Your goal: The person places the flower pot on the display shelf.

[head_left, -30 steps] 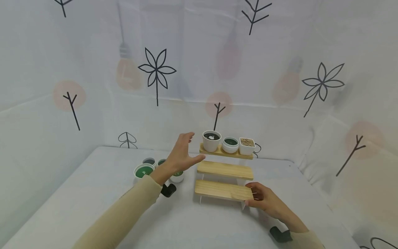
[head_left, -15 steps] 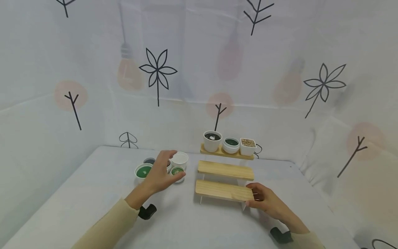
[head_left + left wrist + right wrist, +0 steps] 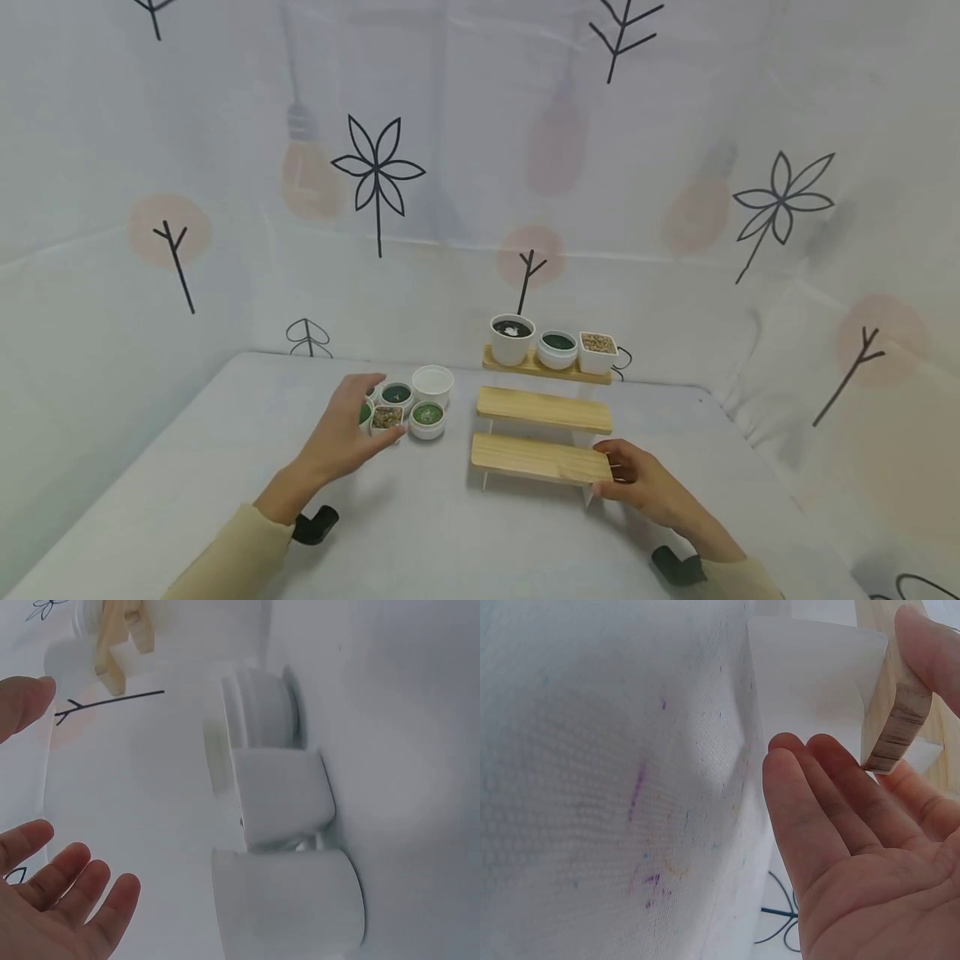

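Observation:
In the head view my left hand [image 3: 335,435] hovers with thumb and fingers spread beside a cluster of small white pots. Nearest its thumb is a square pot of brown grains [image 3: 387,418]; a green-filled pot [image 3: 427,415] stands right of that. In the left wrist view the pots' white sides, such as the square pot [image 3: 285,796], show apart from the fingers. My right hand [image 3: 643,482] holds the right end of the lowest wooden shelf [image 3: 540,457] of a three-tier stand, thumb at the front edge. The shelf's end [image 3: 900,724] sits between thumb and index finger in the right wrist view.
The top shelf [image 3: 534,367] bears a tall white pot with dark filling [image 3: 510,350], a round dark-green-filled pot [image 3: 557,354] and a square pot of pale grains [image 3: 597,357]. An empty-looking white pot [image 3: 432,387] stands behind the cluster. A printed cloth backdrop [image 3: 465,192] rises behind the table.
My left hand has moved left and toward me, from beside the top shelf to the pot cluster, uncovering pots on its right. The right hand stays at the shelf end.

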Action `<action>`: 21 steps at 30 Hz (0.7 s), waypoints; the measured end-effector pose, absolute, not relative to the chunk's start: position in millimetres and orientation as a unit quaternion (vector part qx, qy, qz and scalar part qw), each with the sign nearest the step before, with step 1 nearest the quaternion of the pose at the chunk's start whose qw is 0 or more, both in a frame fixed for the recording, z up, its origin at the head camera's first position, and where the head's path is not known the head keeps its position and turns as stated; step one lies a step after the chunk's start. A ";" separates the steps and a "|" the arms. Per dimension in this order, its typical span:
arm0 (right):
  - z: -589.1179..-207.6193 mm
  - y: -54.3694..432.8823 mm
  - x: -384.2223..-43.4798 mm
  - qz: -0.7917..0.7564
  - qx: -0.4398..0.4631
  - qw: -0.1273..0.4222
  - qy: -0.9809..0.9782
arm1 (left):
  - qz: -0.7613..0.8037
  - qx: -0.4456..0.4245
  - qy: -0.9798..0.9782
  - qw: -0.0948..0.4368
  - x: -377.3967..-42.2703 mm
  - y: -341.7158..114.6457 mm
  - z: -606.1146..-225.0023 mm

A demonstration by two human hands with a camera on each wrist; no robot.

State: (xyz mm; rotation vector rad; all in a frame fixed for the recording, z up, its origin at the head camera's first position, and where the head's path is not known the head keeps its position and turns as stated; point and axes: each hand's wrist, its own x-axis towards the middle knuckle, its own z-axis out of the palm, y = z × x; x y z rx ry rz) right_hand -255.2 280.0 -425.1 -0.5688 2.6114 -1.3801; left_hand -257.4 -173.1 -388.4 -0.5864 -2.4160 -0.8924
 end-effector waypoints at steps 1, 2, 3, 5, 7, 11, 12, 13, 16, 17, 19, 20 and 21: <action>-425.0 280.0 -255.4 -0.459 -0.187 0.066 0.866 | -0.318 -0.212 -0.888 0.255 -258.5 -176.7 -388.9; -425.0 280.0 -255.7 -0.460 -0.189 0.067 0.865 | -0.314 -0.210 -0.889 0.260 -259.4 -180.2 -389.3; -425.0 280.0 -255.9 -0.461 -0.188 0.067 0.865 | -0.311 -0.206 -0.889 0.264 -260.3 -183.7 -389.6; -425.0 280.1 -255.9 -0.463 -0.187 0.069 0.863 | -0.307 -0.199 -0.891 0.268 -262.1 -190.3 -390.3; -425.2 280.2 -256.2 -0.465 -0.188 0.070 0.862 | -0.306 -0.194 -0.894 0.265 -264.5 -196.3 -392.1; -426.6 280.2 -257.0 -0.462 -0.189 0.068 0.864 | -0.308 -0.187 -0.899 0.250 -269.2 -206.3 -398.2; -427.0 280.2 -257.1 -0.462 -0.189 0.067 0.864 | -0.309 -0.186 -0.899 0.248 -270.4 -208.4 -399.9; -427.4 280.4 -257.2 -0.461 -0.190 0.068 0.864 | -0.311 -0.186 -0.899 0.246 -271.6 -210.4 -401.5; -428.3 280.9 -257.1 -0.461 -0.190 0.068 0.864 | -0.316 -0.183 -0.900 0.240 -274.3 -215.4 -406.3; -428.5 281.1 -257.1 -0.460 -0.190 0.068 0.865 | -0.319 -0.181 -0.900 0.236 -275.0 -216.6 -407.4; -428.9 281.6 -257.3 -0.458 -0.189 0.066 0.866 | -0.320 -0.177 -0.903 0.227 -277.2 -219.5 -410.6; -429.1 281.9 -257.5 -0.456 -0.189 0.065 0.867 | -0.322 -0.174 -0.904 0.221 -278.3 -221.0 -412.0; -429.4 282.1 -257.8 -0.456 -0.189 0.064 0.867 | -0.323 -0.171 -0.905 0.217 -279.3 -222.4 -413.2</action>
